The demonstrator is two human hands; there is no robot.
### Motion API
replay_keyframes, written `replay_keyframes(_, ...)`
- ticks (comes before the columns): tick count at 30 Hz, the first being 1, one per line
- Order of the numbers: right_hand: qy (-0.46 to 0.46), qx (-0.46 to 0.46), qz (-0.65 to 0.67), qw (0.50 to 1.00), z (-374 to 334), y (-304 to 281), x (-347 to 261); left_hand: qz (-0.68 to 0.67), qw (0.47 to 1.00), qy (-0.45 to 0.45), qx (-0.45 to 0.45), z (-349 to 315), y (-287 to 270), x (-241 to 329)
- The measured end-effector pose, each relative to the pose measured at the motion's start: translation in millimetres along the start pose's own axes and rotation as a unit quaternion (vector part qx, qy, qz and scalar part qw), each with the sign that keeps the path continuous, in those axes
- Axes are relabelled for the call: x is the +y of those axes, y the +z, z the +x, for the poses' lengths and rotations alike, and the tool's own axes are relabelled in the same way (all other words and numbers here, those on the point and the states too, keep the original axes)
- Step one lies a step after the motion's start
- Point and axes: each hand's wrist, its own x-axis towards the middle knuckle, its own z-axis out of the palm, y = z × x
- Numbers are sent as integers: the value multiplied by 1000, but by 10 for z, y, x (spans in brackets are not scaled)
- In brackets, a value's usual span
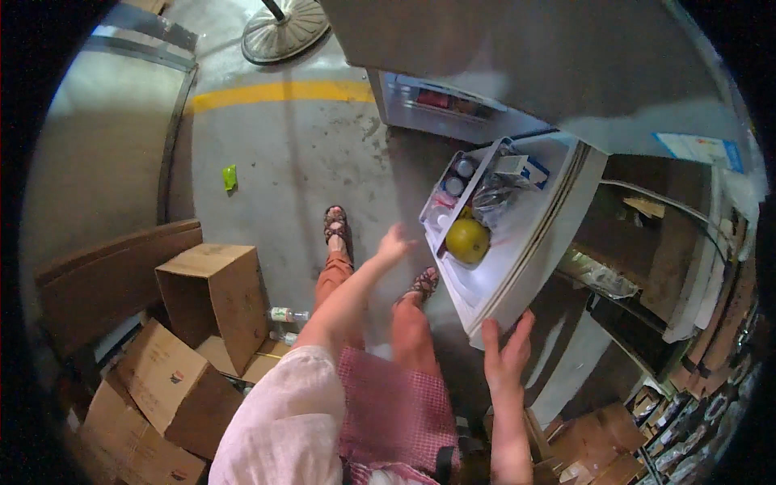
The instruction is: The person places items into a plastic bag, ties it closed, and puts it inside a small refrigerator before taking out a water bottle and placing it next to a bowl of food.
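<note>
A white refrigerator door stands swung open on my right, its inner side lit. In or beside its racks sit a round yellow-green fruit, a clear plastic bag, a white-and-blue carton and some small capped containers. My right hand touches the door's near corner with its fingers spread. Stretched forward, my left hand is in the air left of the door racks, apart from them. Its fingers look extended and slightly blurred, with nothing seen in them.
Cardboard boxes are piled at lower left, beside clear plastic bottles. A green wrapper lies on the grey floor, near a yellow stripe. Beyond stands a round stand base. Cluttered shelving fills the right.
</note>
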Motion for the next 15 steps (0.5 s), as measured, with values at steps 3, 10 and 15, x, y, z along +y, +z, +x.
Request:
replay_keyframes(3, 31, -25, -100, 994, 75, 18, -225, 124, 984, -129, 7, -268, -435, 65)
replay_keyframes(10, 99, 37, -120, 987, 16, 180, -338, 201, 974, -47, 91, -451, -1904, 127)
replay_keyframes(15, 220, -58, -156, 961, 146, -250, -495, 127, 985, -90, 76, -908, -2425, 200)
